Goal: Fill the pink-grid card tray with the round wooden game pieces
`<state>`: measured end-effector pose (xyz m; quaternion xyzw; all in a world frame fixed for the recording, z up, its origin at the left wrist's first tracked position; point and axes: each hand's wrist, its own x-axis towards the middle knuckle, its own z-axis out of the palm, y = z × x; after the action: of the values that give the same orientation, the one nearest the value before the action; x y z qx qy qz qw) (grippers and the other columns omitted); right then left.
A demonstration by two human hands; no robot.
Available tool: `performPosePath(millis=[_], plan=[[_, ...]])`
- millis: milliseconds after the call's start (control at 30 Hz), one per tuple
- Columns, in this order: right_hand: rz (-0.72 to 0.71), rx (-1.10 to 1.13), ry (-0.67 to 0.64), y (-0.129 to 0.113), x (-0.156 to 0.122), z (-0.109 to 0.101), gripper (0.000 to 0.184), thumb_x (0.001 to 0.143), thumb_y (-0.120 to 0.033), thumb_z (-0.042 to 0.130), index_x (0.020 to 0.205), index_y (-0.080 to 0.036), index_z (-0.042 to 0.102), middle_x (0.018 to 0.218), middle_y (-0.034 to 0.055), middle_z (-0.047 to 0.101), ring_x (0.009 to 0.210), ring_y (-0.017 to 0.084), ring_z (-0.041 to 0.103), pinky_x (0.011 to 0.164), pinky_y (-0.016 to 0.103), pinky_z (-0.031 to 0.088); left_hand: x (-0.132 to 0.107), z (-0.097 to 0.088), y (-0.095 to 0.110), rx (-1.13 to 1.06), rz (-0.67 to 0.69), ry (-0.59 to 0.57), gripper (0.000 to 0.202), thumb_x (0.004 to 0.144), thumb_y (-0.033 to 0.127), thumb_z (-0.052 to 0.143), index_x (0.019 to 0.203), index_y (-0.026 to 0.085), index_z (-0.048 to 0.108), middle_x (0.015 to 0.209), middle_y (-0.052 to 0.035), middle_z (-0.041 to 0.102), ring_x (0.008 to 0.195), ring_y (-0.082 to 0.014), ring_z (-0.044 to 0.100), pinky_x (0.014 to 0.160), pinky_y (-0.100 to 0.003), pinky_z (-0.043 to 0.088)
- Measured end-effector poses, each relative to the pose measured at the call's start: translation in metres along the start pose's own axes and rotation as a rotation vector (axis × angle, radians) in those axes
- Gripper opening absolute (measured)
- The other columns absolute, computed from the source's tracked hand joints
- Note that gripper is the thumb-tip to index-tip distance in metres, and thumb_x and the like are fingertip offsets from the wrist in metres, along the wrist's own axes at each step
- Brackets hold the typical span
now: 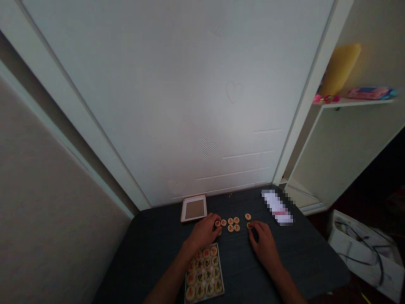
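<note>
Round wooden Chinese chess pieces with red characters lie on a dark table [152,240]. My left hand [204,231] curls its fingers at a Chinese chess piece [217,223], with another piece partly hidden under the fingertips. Beside it is a single piece [223,222], then a small block of pieces [230,228] in two rows. My right hand [264,245] pinches a piece [248,225] at the table, just in front of a lone piece [247,216]. Below my left forearm, a clear-edged box [221,274] holds rows of pieces with red and black characters; the forearm covers part of it.
At the back of the table is a shallow open lid or tray [182,213] with a brown inside. A blurred-out pale object [276,207] lies at the back right. A white panel [177,105] rises behind; a white box with cables [367,249] stands right of the table.
</note>
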<state>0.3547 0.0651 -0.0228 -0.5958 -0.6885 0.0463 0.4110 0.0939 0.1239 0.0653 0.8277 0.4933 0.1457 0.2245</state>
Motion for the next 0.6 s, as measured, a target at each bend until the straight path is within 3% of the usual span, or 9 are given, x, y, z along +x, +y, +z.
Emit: performPosePath(millis=[267, 467, 600], plan=[[-0.042, 0.017, 0.024, 0.004, -0.001, 0.002, 0.018, 0.095, -0.026, 0.054, 0.108, -0.023, 0.066, 0.103, 0.0096, 0.071, 0.098, 0.027, 0.065, 0.088, 0.045, 0.053, -0.002, -0.004, -0.002, 0.002, 0.043, 0.013, 0.026, 0.094, 0.021, 0.050, 0.116, 0.024, 0.063, 0.117, -0.0053, 0.067, 0.108, -0.0210, 0.063, 0.095, -0.031, 0.046], [-0.041, 0.028, 0.029, 0.002, 0.000, -0.001, 0.017, 0.095, -0.028, 0.055, 0.108, -0.024, 0.067, 0.102, 0.0081, 0.073, 0.097, 0.027, 0.066, 0.086, 0.044, 0.054, -0.004, -0.007, -0.009, 0.006, 0.066, 0.011, 0.027, 0.090, 0.016, 0.054, 0.114, 0.025, 0.064, 0.117, -0.0049, 0.067, 0.109, -0.0214, 0.063, 0.095, -0.031, 0.047], [-0.054, 0.039, 0.032, 0.001, 0.000, -0.001, 0.018, 0.095, -0.032, 0.058, 0.108, -0.025, 0.067, 0.102, 0.0079, 0.073, 0.097, 0.027, 0.067, 0.086, 0.044, 0.054, -0.007, -0.005, -0.012, 0.011, 0.065, -0.004, 0.028, 0.087, 0.021, 0.061, 0.115, 0.024, 0.064, 0.115, -0.0046, 0.067, 0.094, -0.0200, 0.068, 0.085, -0.029, 0.050]])
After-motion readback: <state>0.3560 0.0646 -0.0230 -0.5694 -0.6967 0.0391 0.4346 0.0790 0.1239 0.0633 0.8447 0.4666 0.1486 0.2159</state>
